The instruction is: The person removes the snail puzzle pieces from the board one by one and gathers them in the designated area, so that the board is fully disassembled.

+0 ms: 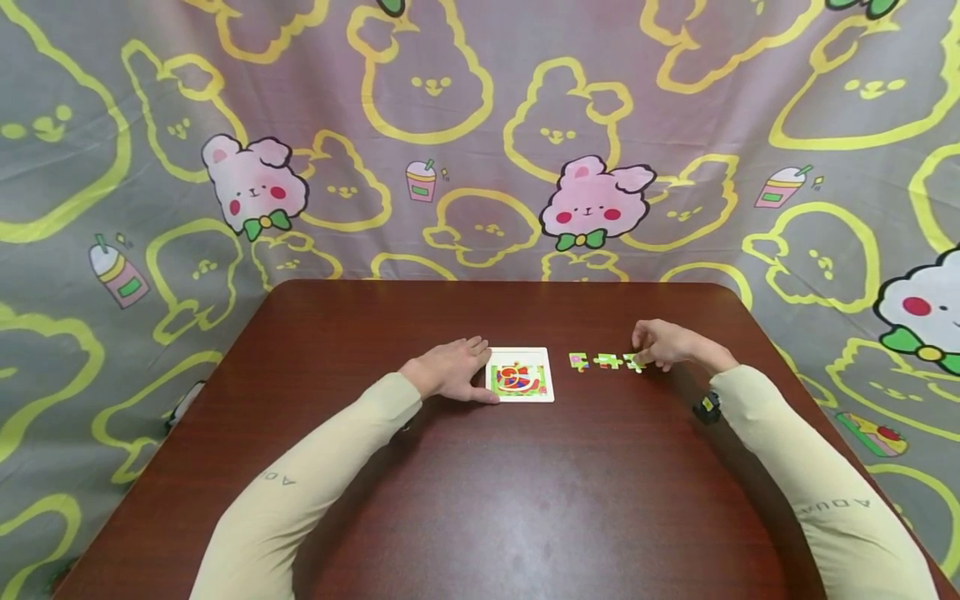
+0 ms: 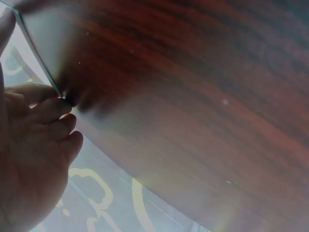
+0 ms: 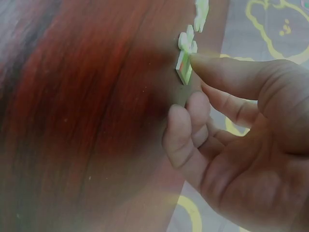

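Observation:
A square white-bordered puzzle board (image 1: 551,383) lies flat on the table, with a colourful picture partly filled in. My left hand (image 1: 455,369) rests at its left side, thumb by the near corner and fingers at the far one; in the left wrist view, the fingers of this hand (image 2: 38,140) meet the board's edge. To the right, a green jigsaw piece (image 1: 633,362) sits at the end of a short row. My right hand (image 1: 663,343) pinches that piece at its edge. In the right wrist view, the thumb overlaps the jigsaw piece (image 3: 183,65), and the index fingertip is hidden behind it.
Two more jigsaw pieces lie in the row, a middle piece (image 1: 607,361) and a left piece (image 1: 578,362) nearest the board. The brown table (image 1: 510,500) has rounded far corners. A patterned curtain (image 1: 480,150) hangs behind and beside it.

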Demonstrator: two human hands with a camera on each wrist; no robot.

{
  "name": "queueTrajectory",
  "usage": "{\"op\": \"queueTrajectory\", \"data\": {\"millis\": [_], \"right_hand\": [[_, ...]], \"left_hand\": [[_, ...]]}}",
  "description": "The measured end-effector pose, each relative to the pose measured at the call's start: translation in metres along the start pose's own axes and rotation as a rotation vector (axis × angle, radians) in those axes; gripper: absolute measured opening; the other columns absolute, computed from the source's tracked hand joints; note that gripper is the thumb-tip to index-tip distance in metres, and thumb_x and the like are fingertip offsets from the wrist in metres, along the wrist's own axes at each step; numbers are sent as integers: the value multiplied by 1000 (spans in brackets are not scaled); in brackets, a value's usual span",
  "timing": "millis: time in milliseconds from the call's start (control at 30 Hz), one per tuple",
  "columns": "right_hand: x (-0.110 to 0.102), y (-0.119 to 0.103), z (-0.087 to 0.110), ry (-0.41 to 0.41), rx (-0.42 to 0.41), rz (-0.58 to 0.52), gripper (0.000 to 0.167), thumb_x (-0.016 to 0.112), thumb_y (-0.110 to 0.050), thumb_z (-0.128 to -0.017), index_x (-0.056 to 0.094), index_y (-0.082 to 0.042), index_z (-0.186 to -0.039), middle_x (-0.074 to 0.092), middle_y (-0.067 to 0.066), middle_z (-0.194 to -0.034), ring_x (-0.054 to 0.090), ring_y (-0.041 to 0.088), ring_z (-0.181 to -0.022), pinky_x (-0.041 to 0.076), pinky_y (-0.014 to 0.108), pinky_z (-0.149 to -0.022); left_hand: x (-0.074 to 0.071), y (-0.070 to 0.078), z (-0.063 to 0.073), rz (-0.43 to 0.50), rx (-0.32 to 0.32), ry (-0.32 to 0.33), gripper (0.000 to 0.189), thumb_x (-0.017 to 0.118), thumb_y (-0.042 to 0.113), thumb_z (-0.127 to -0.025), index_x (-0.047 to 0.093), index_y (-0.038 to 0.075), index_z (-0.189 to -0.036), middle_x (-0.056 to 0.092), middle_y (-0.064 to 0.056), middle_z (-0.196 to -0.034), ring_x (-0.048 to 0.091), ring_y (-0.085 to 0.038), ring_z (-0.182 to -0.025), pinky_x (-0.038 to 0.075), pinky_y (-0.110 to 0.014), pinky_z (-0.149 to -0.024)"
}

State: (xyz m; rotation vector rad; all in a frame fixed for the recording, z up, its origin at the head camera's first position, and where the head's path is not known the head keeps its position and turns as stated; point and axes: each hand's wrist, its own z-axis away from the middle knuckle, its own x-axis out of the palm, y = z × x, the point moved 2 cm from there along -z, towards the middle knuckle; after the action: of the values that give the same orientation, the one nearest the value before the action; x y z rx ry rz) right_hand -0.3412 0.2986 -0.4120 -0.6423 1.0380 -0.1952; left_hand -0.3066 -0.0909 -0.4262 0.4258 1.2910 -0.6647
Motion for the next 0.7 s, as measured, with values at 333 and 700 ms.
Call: {"op": "queueTrajectory", "data": {"millis": [333, 700], "right_hand": [[1, -13, 1, 124, -37, 54, 16, 59, -16, -98, 52, -2, -103, 57, 10, -80, 51, 18, -57, 50, 33, -51], [11, -36, -7, 197, -119, -10, 15, 57, -18, -100, 59, -3, -100, 59, 19, -83, 58, 24, -59, 49, 34, -52]], "left_hand": [[0, 0, 0, -4, 6, 5, 103, 45, 80, -84, 32, 4, -153, 29, -14, -161, 24, -27, -151, 24, -38, -123], [0, 0, 1, 21, 6, 2, 103, 46, 79, -84, 30, 4, -153, 27, -15, -162, 22, -28, -152, 22, -39, -124]]}}
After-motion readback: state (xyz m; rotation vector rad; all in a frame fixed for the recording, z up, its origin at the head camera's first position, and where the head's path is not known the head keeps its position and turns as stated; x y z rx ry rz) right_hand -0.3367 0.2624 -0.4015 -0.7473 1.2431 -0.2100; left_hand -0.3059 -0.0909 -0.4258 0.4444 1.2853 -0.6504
